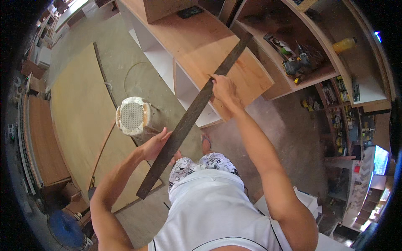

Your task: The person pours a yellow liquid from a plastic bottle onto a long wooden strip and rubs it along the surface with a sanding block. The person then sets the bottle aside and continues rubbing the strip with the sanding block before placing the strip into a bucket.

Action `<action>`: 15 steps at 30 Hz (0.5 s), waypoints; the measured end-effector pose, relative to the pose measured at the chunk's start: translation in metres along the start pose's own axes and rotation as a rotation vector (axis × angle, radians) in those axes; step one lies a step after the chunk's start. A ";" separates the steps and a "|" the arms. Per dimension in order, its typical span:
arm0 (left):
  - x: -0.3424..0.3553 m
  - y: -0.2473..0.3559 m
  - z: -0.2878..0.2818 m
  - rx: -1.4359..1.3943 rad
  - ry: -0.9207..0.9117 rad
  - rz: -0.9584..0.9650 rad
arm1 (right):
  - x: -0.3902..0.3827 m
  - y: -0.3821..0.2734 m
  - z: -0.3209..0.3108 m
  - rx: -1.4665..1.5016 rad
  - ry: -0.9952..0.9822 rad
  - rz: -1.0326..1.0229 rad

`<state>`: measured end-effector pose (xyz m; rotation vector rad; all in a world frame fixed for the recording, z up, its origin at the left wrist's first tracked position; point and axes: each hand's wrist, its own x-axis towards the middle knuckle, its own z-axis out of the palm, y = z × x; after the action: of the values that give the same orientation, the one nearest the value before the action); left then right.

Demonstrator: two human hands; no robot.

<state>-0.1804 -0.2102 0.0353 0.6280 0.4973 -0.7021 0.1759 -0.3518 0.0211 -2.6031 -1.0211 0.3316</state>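
Dark-brown strip is up, prob. not yet set down: R hand pinches mid-edge, L hand supports lower part, closure hidden, can't tell.

Dark brown strip; white shorts (dark squiggles).

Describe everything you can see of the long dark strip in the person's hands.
The long dark strip is flat, narrow, brownish, with squared ends, perhaps wood. It slants from lower left to upper right, its far part seen over the wooden cabinet panel; contact there is unclear. The right hand grips it past the middle; the left hand touches its nearer half.
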 end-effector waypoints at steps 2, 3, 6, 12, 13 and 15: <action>-0.003 -0.014 -0.012 -0.013 0.050 0.074 | 0.000 -0.014 0.008 0.036 0.012 -0.037; -0.007 -0.017 -0.013 -0.028 0.083 0.084 | 0.000 -0.020 0.010 0.058 0.008 -0.054; -0.022 -0.028 -0.012 -0.035 0.124 0.143 | 0.005 -0.031 0.023 0.075 0.037 -0.118; -0.026 -0.075 0.001 -0.029 0.165 0.309 | 0.004 -0.059 0.042 0.025 0.020 -0.225; -0.022 -0.088 -0.001 -0.052 0.188 0.329 | 0.003 -0.061 0.042 0.009 -0.004 -0.234; -0.015 -0.107 0.001 -0.055 0.225 0.385 | -0.002 -0.061 0.051 0.031 -0.007 -0.282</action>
<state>-0.2671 -0.2680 0.0075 0.7299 0.5807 -0.2541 0.1205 -0.3000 -0.0028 -2.3890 -1.3520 0.2844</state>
